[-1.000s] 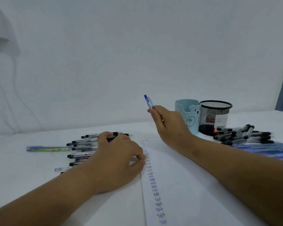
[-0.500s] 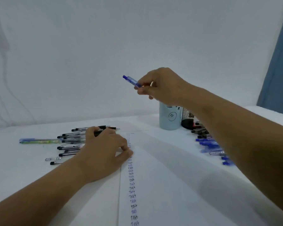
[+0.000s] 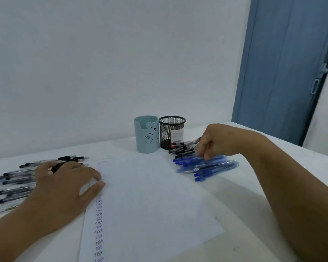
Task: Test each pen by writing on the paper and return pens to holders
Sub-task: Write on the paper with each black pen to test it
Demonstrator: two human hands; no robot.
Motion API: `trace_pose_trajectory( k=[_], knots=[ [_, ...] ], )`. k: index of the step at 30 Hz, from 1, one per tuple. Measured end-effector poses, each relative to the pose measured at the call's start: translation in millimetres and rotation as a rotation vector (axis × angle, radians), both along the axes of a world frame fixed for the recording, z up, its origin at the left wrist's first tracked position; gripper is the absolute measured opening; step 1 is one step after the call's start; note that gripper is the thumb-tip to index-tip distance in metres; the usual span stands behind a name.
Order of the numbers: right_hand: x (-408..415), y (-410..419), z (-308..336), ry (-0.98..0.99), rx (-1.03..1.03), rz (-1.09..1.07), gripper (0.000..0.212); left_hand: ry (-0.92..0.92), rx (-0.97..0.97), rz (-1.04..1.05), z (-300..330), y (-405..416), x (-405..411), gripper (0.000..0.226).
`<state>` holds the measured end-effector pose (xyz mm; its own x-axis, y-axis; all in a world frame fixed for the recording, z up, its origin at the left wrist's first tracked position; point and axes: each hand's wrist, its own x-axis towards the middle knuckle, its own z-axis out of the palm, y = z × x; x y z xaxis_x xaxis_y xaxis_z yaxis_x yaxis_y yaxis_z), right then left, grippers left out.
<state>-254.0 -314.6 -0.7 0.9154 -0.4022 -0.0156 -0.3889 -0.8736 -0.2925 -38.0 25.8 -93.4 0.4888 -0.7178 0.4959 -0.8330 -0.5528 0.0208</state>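
The right hand [image 3: 213, 141] reaches down with curled fingers onto the pile of blue pens [image 3: 206, 165] on the right of the surface [image 3: 273, 148]; whether it grips one cannot be told. The left hand [image 3: 64, 182] lies flat, fingers relaxed, on the left edge of the paper [image 3: 150, 201], partly over the black pens [image 3: 17, 178]. A column of handwritten test marks [image 3: 99, 224] runs down the sheet. Behind the paper stand the light-blue bear holder [image 3: 146, 135] and, touching it, the black mesh holder [image 3: 171, 132]. More black pens [image 3: 181, 148] lie between the mesh holder and the blue pile.
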Motion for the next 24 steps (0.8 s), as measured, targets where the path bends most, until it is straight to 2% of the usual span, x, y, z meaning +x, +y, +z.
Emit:
trace_pose_trajectory(
  k=[5, 12, 16, 21, 24],
  knots=[
    [-2, 0, -3, 0.034, 0.046, 0.007, 0.026, 0.038, -0.028, 0.022, 11, 2, -4, 0.044],
    [-2, 4, -4, 0.025, -0.003, 0.069, 0.029, 0.037, -0.066, 0.023, 16, 13, 6, 0.029],
    [-1, 18, 0, -0.003, -0.013, 0.134, 0.030, -0.002, -0.083, -0.073, 20, 19, 13, 0.022],
    [23, 79, -7, -0.117, 0.108, 0.348, 0.021, 0.183, 0.008, -0.157, 39, 39, 24, 0.015],
    [56, 112, -22, -0.190, 0.077, 0.465, 0.013, 0.246, 0.023, -0.129, 44, 49, 30, 0.012]
  ],
)
